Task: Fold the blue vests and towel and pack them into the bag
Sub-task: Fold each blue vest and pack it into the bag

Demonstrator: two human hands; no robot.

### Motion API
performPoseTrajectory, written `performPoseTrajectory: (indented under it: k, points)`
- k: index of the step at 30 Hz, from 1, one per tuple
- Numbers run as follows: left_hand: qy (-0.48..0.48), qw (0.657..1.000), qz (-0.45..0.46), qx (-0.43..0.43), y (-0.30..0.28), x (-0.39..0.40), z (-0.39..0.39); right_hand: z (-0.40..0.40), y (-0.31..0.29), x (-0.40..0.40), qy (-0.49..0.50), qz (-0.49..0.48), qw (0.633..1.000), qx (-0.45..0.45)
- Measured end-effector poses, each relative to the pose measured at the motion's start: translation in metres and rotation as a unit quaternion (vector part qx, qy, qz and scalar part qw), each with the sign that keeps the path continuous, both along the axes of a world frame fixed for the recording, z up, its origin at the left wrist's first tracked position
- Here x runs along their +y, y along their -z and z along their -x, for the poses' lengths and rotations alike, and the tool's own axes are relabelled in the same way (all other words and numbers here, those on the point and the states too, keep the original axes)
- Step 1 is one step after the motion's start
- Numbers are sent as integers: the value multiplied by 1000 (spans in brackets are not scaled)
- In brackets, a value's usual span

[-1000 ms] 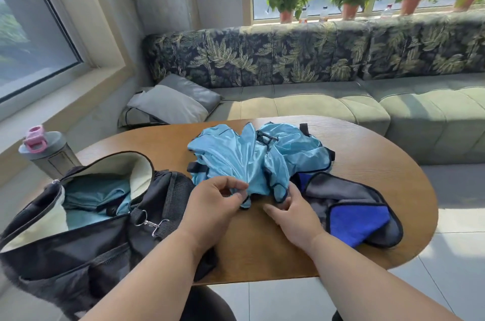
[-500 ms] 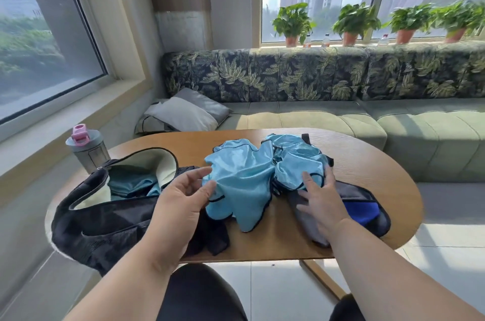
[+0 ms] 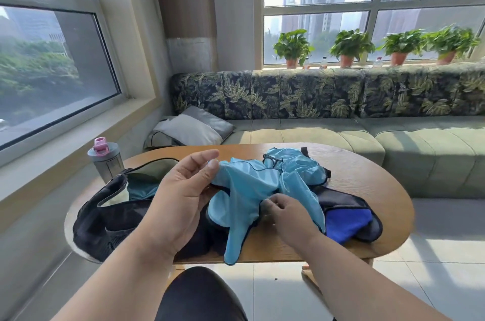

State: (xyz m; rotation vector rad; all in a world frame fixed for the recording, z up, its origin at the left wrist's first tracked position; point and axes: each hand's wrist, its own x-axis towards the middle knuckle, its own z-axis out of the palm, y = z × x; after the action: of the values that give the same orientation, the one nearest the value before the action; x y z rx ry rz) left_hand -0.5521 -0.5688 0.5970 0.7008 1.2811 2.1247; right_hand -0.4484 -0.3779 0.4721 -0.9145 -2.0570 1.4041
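Vests half packed: one light-blue vest (image 3: 252, 197) lifted for folding beside an open bag (image 3: 110, 218).

Nearest the camera, the left hand (image 3: 181, 205) pinches the vest's upper edge between thumb and fingers (image 3: 214, 164), raised just above the bag's right end, while the right hand (image 3: 288, 213) nips a lower fold of the same vest, fingers pressed together on the cloth. The garment hangs crumpled, one strap end trailing over the near edge of the surface (image 3: 367, 176); it is not yet folded. To the right of the bag, touching the vest, lie a second bunched light-blue vest (image 3: 296, 166) and a grey-and-blue towel (image 3: 349, 218), both unfolded. Inside the bag's mouth, teal-blue fabric (image 3: 141, 189) shows, seemingly a piece already packed. Beyond the bag stands a bottle (image 3: 106, 160). Judged from this, most folding and packing remains.
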Motion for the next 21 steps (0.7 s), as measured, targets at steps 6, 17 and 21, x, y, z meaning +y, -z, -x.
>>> performPoseTrajectory:
  k: [6, 17, 21]
  points:
    - [24, 996, -58, -63, -14, -10, 2, -8, -12, -11, -53, 168, 984, -33]
    - [78, 989, -89, -83, -31, -22, 3, -6, -40, -18, -151, 486, 813, 282]
    - [-8, 995, -25, -94, -19, -17, 9, -16, -89, -11, -162, 459, 799, 354]
